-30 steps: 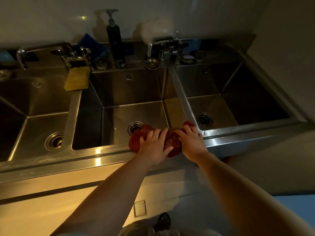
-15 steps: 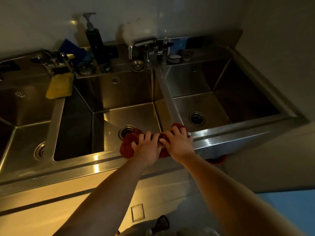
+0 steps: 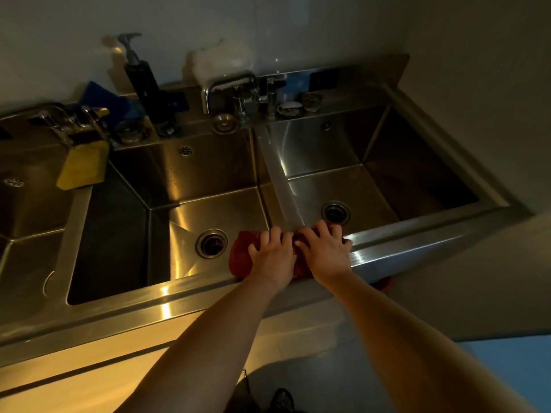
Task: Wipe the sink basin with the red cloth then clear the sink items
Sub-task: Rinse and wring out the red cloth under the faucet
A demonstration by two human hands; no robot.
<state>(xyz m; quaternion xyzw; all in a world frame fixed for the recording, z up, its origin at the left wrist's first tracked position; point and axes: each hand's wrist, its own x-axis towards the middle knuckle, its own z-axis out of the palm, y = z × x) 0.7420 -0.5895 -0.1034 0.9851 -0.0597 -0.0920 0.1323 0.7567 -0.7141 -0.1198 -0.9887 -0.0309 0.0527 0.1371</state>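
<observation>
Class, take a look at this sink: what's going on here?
A person holds a red cloth with both hands, left hand and right hand side by side. The cloth is bunched on the sink's front rim, where the divider between two basins meets it. At the back, a yellow sponge and a soap bottle are not yet cleared.

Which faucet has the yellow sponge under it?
The far-left faucet; the yellow sponge sits just below it. The other faucet, right of the soap pump, has none.
</observation>
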